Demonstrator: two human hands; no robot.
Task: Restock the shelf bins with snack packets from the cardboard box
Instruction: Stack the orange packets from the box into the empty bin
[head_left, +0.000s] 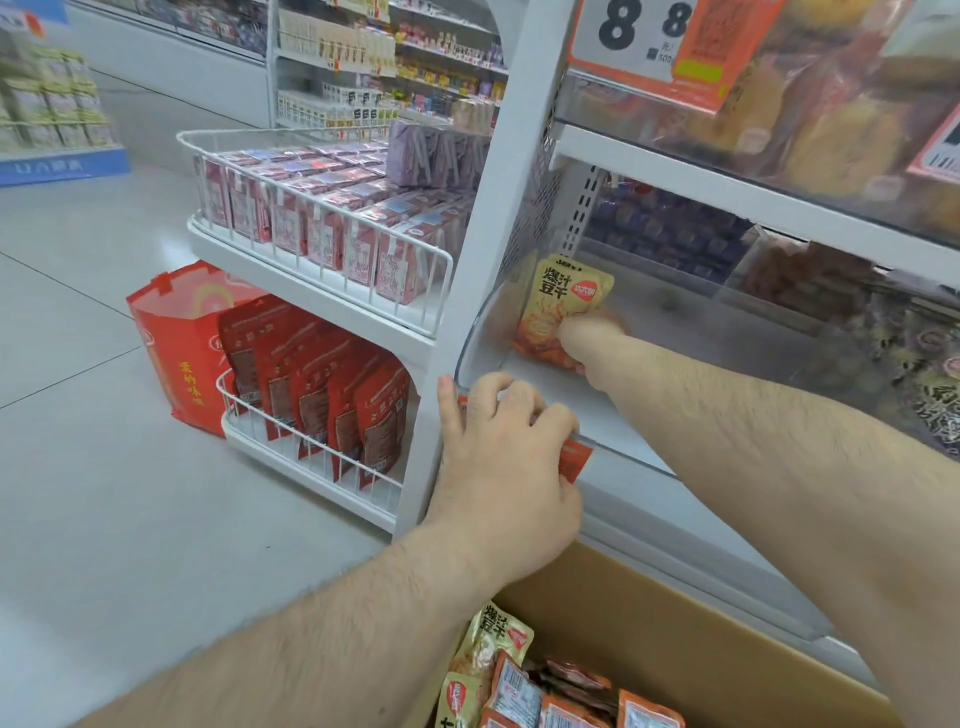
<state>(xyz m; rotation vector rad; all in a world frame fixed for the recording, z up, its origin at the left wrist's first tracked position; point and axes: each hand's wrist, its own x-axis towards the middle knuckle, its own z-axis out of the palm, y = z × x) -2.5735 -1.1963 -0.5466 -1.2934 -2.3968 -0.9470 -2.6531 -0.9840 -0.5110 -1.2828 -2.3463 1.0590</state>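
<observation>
So at centre frame a yellow-orange snack packet (563, 306) is being held inside the clear shelf bin (470, 343) by the right hand (584, 340), fingers curled tight around its lower end, packet standing upright. The bin's front edge is gripped by the left hand (501, 457), fingers hooked over the rim, an orange label (575, 460) partly covered underneath. Down at bottom right, the cardboard box (675, 623) is seen with more of the same packets (524, 686) piled inside. Red bags (317, 384) are racked at left.
</observation>
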